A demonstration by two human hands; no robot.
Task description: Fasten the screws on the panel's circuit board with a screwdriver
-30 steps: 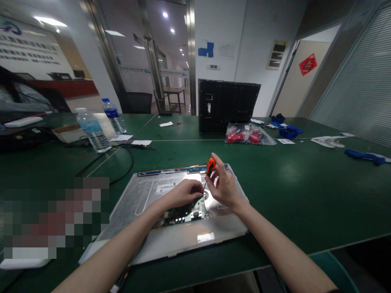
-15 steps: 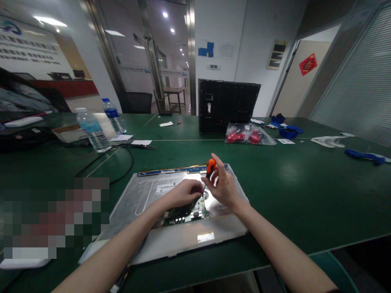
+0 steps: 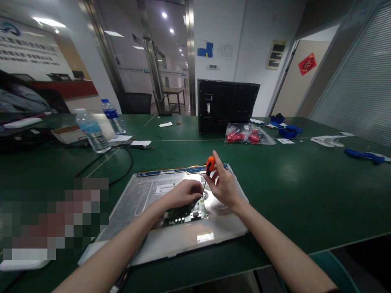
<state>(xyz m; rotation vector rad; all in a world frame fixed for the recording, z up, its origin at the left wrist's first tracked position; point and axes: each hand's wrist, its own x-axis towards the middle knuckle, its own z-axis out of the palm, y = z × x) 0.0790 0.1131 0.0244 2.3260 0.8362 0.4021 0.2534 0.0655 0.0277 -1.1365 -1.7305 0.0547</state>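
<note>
1. Pinching the screwdriver [image 3: 210, 165] by its orange-and-black handle, the right hand [image 3: 225, 187] has its thumb and fingers bent around it, the forefinger reaching up beside the top.
2. The screwdriver tilts slightly; its thin shaft runs down from the right hand to a spot just beside the fingertips of the left hand [image 3: 187, 190].
3. The left hand lies low with fingers curled close together; whether they pinch anything I cannot tell.
4. Beneath and just nearer than the left hand is the green board [image 3: 195, 214], partly covered by that hand.
5. The board sits on the metal panel [image 3: 132, 203], which spreads under both hands and lies flat on the green surface [image 3: 293, 195].
6. Beyond both hands, a blue strip [image 3: 165, 171] runs along the panel's far edge.
7. Farther out from the right hand, a clear bag [image 3: 264, 137] with red things inside lies in front of the upright black monitor [image 3: 229, 103].
8. Well off to the left hand's left, past the black cable [image 3: 132, 162], stands a bottle [image 3: 93, 132], with a blue-capped one [image 3: 113, 118] just behind.
</note>
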